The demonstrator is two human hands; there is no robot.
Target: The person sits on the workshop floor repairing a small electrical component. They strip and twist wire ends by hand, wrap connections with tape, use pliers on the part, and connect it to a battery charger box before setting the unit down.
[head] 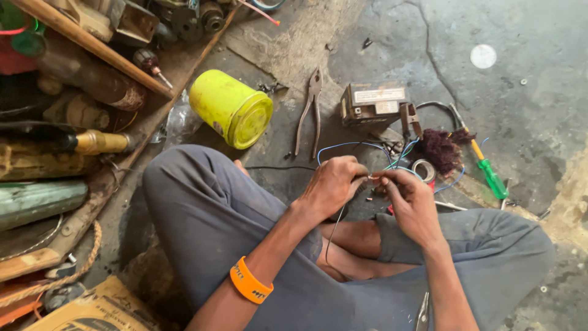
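Near: we sit cross-legged, our left hand [331, 187] and right hand [411, 202] pinching a thin wire [335, 227] between them, fingertips closed on it | Beyond: tape roll [424, 170], pliers [311, 110] | Far: small grey box [373, 104]; far left: yellow can [231, 108]

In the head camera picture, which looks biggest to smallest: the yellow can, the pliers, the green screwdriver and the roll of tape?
1. Yellow can, clearly the bulkiest.
2. Pliers, long but thin.
3. Green screwdriver, about as long as the pliers, so this pair is unsure.
4. Roll of tape, smallest.
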